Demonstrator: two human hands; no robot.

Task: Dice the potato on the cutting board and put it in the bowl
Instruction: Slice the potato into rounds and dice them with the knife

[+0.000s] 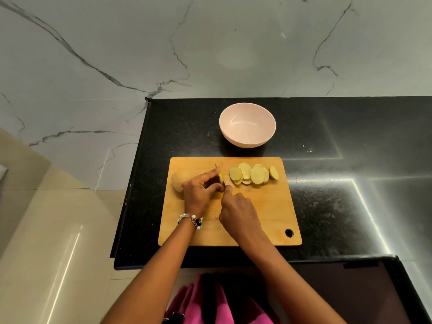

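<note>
I read no writing anywhere. My left hand (198,192) curls its grip round the potato (178,181) on the cutting board (264,213). My right hand (238,213) clasps a knife (222,177) at the cut face. Slices (254,175) lie right; the bowl (247,124) sits beyond.

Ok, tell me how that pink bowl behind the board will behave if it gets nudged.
The pale pink round bowl looks thin-walled and holds nothing, so it is probably light and would slide easily on the glossy black counter. Its rounded underside seems to narrow toward the base, so a push at the rim may rock or tip it.
</note>
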